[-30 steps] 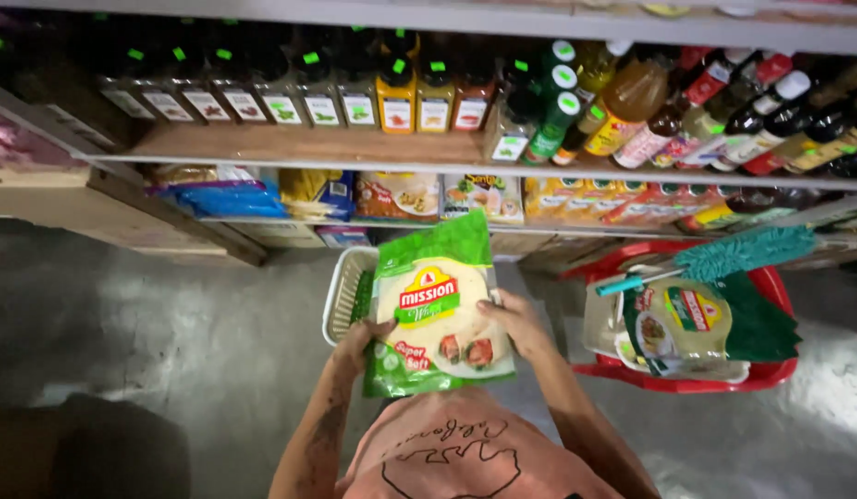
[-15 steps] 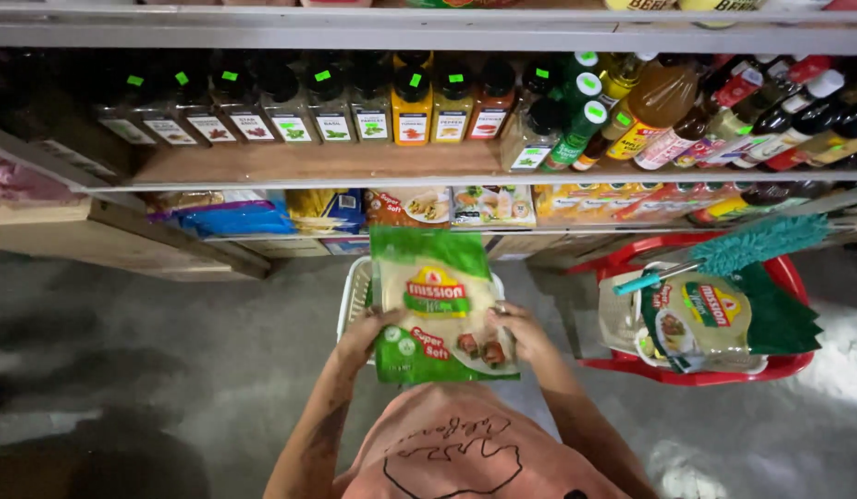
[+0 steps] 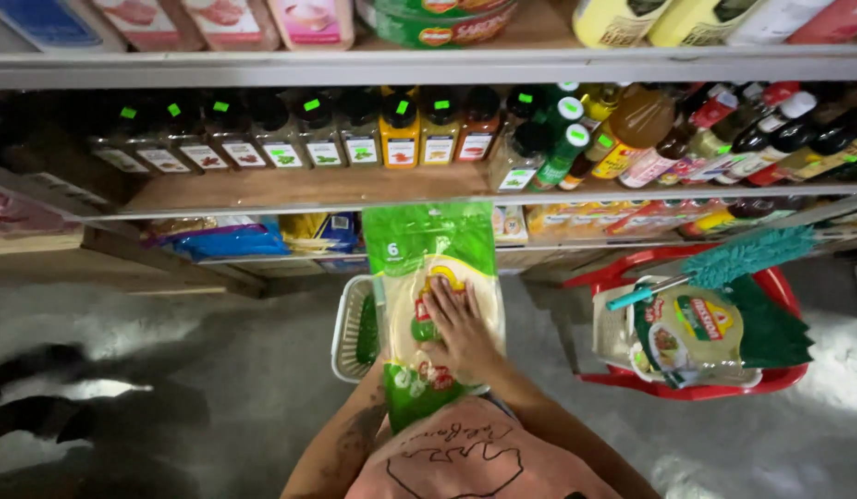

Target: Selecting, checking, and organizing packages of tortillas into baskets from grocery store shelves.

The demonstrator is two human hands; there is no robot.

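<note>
The tortilla pack (image 3: 435, 305) lies flat over a white basket (image 3: 352, 331), held out in front of the person above the grey floor (image 3: 216, 370). The right hand (image 3: 458, 325) rests on top of the pack, fingers spread and flat against its clear front, palm near the pack's near half. The left hand is hidden under the pack; only the forearm shows at its near left corner, so whether it grips cannot be told.

The pack's long axis runs straight away from the person toward the shelves: its green top end points at the shelf edge (image 3: 355, 205), its green bottom end hangs just above the person's chest. It covers most of the basket, leaving only the basket's left rim showing.

Ahead, the pack's far end comes close to the lower shelf with its flat packets. Above that stands a row of bottles (image 3: 401, 129). To the right, well apart, a red basket (image 3: 780, 305) holds another pack and a teal duster (image 3: 752, 254). Open floor lies to the left.
</note>
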